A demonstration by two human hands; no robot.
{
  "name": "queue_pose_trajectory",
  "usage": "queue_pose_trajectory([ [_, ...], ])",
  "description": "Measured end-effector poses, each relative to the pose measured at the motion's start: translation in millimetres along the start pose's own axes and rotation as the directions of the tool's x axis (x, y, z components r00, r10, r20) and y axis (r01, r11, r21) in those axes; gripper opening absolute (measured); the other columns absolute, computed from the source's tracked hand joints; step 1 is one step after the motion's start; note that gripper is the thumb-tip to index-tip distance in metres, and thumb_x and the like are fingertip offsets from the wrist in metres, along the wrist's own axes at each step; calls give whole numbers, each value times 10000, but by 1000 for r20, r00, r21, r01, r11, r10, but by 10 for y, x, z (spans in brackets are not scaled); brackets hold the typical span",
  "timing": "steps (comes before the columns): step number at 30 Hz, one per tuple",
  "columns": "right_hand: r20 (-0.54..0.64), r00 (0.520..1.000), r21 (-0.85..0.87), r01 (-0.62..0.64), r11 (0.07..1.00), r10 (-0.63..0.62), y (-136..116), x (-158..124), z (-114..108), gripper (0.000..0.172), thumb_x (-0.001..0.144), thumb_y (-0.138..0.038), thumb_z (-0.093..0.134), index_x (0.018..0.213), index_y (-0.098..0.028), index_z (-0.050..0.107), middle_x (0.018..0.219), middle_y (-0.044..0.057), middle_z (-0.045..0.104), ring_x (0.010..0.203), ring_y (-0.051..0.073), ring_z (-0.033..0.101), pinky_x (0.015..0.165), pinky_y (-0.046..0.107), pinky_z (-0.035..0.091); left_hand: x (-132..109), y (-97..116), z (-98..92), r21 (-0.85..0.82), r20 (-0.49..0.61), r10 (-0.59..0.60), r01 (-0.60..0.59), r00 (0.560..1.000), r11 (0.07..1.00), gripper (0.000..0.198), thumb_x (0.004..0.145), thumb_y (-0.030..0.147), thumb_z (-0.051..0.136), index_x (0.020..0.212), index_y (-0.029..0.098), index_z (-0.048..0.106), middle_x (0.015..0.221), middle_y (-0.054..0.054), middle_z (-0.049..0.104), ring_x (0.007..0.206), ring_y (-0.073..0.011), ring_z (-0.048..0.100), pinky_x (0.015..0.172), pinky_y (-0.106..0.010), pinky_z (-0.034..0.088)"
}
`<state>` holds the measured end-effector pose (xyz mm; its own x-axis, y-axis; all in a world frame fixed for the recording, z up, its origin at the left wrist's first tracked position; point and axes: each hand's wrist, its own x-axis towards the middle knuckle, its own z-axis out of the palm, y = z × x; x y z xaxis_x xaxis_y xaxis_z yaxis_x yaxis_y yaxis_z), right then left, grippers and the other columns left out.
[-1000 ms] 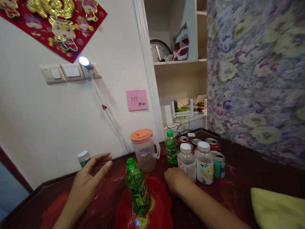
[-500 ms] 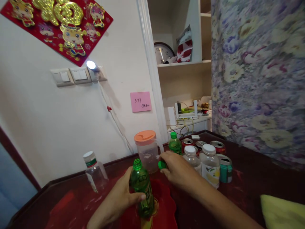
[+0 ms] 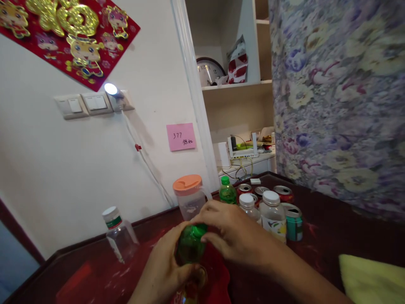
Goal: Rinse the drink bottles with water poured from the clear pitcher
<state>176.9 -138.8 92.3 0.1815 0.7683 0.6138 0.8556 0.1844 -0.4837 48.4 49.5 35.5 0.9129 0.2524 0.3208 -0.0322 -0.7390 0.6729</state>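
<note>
A green plastic bottle (image 3: 190, 249) stands tilted in front of me, with my left hand (image 3: 169, 261) wrapped round its body. On the bottle's mouth sits a green cap (image 3: 199, 230), and the fingers of my right hand (image 3: 224, 228) pinch it from above and the side. Beneath the bottle lies a red scalloped tray (image 3: 218, 274). Just behind my hands is a clear pitcher (image 3: 190, 207) with an orange lid. The lower part of the bottle is partly hidden by my left thumb and fingers.
At left stands a clear jar with a white lid (image 3: 118, 236). Right of the pitcher are another green bottle (image 3: 227, 192), several cans (image 3: 294, 223) and two white-lidded jars (image 3: 274, 215). A yellow cloth (image 3: 370, 278) lies at the right edge of the dark red table (image 3: 313, 270).
My right hand has brought the green cap left and down onto the bottle's mouth. The bottle now leans more toward my right hand. The view has shifted slightly to the right.
</note>
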Motion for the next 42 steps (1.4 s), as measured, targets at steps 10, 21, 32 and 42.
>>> queue_pose_trajectory([
  [10,89,993,-252,-52,966,77,-38,-11,-48,253,818,-115,867,990,-168,689,968,4,636,842,169,615,716,244,465,-59,-127,-42,350,-65,115,-86,991,933,690,718,313,811,1354,309,545,1293,-113,667,1172,-338,624,987,-510,487],
  [21,-49,980,-366,-198,909,193,-137,8,60,456,932,-598,709,1143,-196,667,1008,69,645,880,307,632,728,400,502,-70,90,-150,271,-85,140,-112,987,956,640,767,302,737,1378,323,547,1323,-83,668,1181,-316,639,994,-445,526],
  [32,-23,981,-360,-186,914,191,-172,49,131,201,920,-296,793,947,-165,643,885,26,638,797,254,621,669,358,475,-67,132,-147,271,-34,127,-113,991,956,665,718,195,686,1362,303,558,1307,-92,668,1166,-325,637,982,-464,524],
  [42,-29,995,-410,-97,907,93,-169,35,156,166,993,-262,668,1121,-166,622,1021,55,616,901,253,612,769,370,510,12,58,-160,285,-82,187,-156,979,946,650,711,254,717,1341,316,568,1305,-61,690,1148,-316,671,941,-379,567],
])
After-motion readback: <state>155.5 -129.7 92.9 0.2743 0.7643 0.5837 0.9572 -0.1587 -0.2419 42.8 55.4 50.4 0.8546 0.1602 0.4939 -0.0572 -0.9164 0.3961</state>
